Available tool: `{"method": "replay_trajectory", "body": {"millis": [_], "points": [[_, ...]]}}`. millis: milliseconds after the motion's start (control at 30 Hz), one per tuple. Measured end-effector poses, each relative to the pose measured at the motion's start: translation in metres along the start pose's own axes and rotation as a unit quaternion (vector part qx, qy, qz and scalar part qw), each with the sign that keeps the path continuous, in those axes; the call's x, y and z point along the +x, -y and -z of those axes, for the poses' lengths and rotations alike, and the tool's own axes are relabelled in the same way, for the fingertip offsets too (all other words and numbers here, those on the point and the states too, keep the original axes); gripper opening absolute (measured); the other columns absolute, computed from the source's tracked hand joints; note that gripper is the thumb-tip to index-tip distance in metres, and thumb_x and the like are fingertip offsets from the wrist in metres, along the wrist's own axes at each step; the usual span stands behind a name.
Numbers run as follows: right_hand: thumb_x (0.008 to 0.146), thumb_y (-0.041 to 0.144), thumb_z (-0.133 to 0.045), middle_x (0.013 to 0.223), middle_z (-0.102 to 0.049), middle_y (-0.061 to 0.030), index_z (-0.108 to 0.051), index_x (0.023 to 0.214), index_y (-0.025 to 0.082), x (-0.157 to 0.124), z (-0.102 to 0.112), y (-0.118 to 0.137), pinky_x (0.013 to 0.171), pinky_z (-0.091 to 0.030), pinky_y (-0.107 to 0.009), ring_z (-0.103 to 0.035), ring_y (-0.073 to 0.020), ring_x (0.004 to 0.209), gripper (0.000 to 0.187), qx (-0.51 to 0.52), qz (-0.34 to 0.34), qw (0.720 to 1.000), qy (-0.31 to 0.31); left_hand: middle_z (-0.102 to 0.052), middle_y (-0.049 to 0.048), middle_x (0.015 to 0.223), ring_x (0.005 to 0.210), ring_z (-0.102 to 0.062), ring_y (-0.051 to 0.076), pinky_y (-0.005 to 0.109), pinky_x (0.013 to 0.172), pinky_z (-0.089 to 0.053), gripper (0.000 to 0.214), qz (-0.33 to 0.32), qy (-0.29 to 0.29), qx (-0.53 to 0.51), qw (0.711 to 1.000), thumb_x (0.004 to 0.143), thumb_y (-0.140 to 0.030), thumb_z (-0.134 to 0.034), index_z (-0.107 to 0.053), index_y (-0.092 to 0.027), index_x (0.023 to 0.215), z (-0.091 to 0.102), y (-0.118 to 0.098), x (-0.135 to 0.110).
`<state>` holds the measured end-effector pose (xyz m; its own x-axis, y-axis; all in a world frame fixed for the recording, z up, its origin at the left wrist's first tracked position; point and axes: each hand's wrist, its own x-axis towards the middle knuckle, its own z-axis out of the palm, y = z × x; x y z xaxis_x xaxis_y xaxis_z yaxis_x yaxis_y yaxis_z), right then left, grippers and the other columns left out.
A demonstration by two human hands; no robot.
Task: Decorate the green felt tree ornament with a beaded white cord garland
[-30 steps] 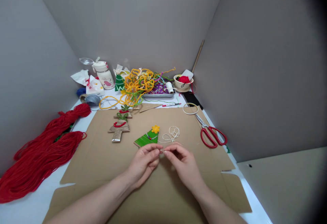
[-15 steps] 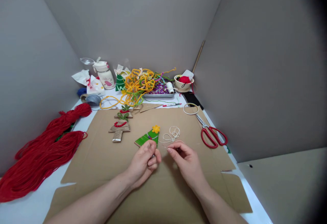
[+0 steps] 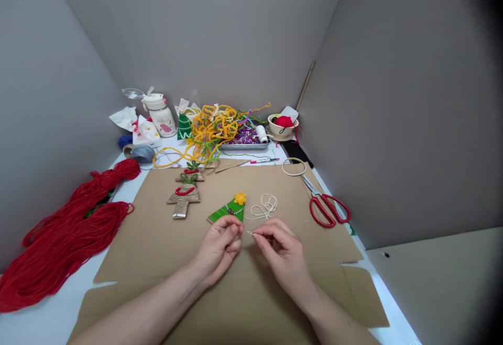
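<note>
A small green tree ornament [image 3: 228,211] with a yellow flower on top and a bead string lies on the brown cardboard sheet [image 3: 157,240]. Loose white cord [image 3: 264,207] coils just right of it. My left hand [image 3: 218,248] sits right below the ornament, fingers curled in a pinch near its lower edge. My right hand [image 3: 281,250] pinches the thin end of the white cord. The two pinches sit a few centimetres apart.
Red-handled scissors [image 3: 325,207] lie at the right of the cardboard, a white ring [image 3: 293,167] above them. Two twine-wrapped tree ornaments [image 3: 184,195] lie left. Red yarn [image 3: 58,235] is heaped far left. At the back: a tangle of yellow cord [image 3: 212,127], a bead tray [image 3: 245,140], a bowl [image 3: 281,125], a bottle [image 3: 159,114].
The hands touched at the fingertips a second ago, drew apart, and now my right hand has come back toward the left, pinching the cord end.
</note>
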<state>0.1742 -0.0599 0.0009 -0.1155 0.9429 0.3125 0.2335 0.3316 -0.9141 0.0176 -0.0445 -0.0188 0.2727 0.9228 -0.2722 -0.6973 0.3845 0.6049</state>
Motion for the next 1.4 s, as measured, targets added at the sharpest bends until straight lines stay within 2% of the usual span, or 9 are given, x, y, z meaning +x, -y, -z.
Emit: {"method": "replay_trajectory", "body": {"millis": [67,500,767,1133,1300,1400], "points": [[0.086,0.018,-0.055,0.078,-0.056,-0.0028,-0.064,0.082,0.018,-0.0004,-0.0006,-0.001,0.061,-0.041,-0.023,-0.052,-0.0121,0.071,0.009,-0.004,0.005,1.0,0.002,-0.054,0.0,0.068,0.05,-0.029,0.002,0.014,0.044,-0.019,0.019,-0.006,-0.004,0.003,1.0,0.068,-0.024,-0.076,-0.062,-0.014,0.076,-0.0003,0.0002,-0.0002],[0.086,0.019,-0.054,0.077,-0.055,-0.0035,-0.064,0.082,0.018,-0.0002,-0.002,-0.0028,0.06,-0.041,-0.024,-0.052,-0.0129,0.07,0.01,-0.022,0.012,1.0,0.004,-0.058,0.002,0.067,0.051,-0.034,0.002,0.014,0.044,-0.02,0.017,-0.013,-0.029,0.015,0.999,0.064,-0.023,-0.079,-0.068,-0.013,0.073,0.0026,0.002,0.0021],[0.085,0.016,-0.055,0.078,-0.055,-0.0033,-0.064,0.084,0.018,-0.0003,-0.0015,-0.0048,0.059,-0.04,-0.023,-0.052,-0.0123,0.071,0.009,-0.017,0.012,1.0,0.009,-0.057,0.0002,0.066,0.047,-0.028,0.0,0.015,0.043,-0.02,0.016,-0.02,-0.035,0.018,0.999,0.064,-0.021,-0.079,-0.069,-0.013,0.073,0.0019,0.0022,0.0024],[0.085,0.016,-0.055,0.077,-0.054,-0.0028,-0.064,0.083,0.018,-0.0014,-0.0019,-0.0035,0.06,-0.04,-0.023,-0.052,-0.0119,0.07,0.009,-0.02,0.011,1.0,0.013,-0.057,-0.0007,0.069,0.046,-0.028,0.0,0.015,0.043,-0.021,0.014,-0.025,-0.029,0.013,0.999,0.065,-0.019,-0.077,-0.068,-0.013,0.074,0.0034,0.0044,0.0011],[0.085,0.02,-0.056,0.076,-0.056,-0.0028,-0.065,0.08,0.017,-0.0004,-0.0022,-0.0027,0.061,-0.04,-0.023,-0.052,-0.0123,0.071,0.01,-0.005,-0.026,1.0,0.012,-0.053,-0.003,0.062,0.047,-0.032,0.001,0.014,0.045,-0.024,0.015,-0.006,-0.032,0.036,0.999,0.065,-0.017,-0.077,-0.069,-0.014,0.078,0.0018,0.0066,-0.0011],[0.083,0.024,-0.06,0.076,-0.059,-0.0026,-0.065,0.078,0.017,0.0015,-0.0026,-0.0011,0.064,-0.041,-0.024,-0.054,-0.013,0.073,0.01,0.025,-0.072,0.997,0.01,-0.056,-0.0012,0.068,0.052,-0.037,0.002,0.014,0.048,-0.028,0.015,-0.001,-0.037,0.056,0.998,0.064,-0.015,-0.077,-0.07,-0.015,0.077,0.0004,0.0068,-0.0032]]}}
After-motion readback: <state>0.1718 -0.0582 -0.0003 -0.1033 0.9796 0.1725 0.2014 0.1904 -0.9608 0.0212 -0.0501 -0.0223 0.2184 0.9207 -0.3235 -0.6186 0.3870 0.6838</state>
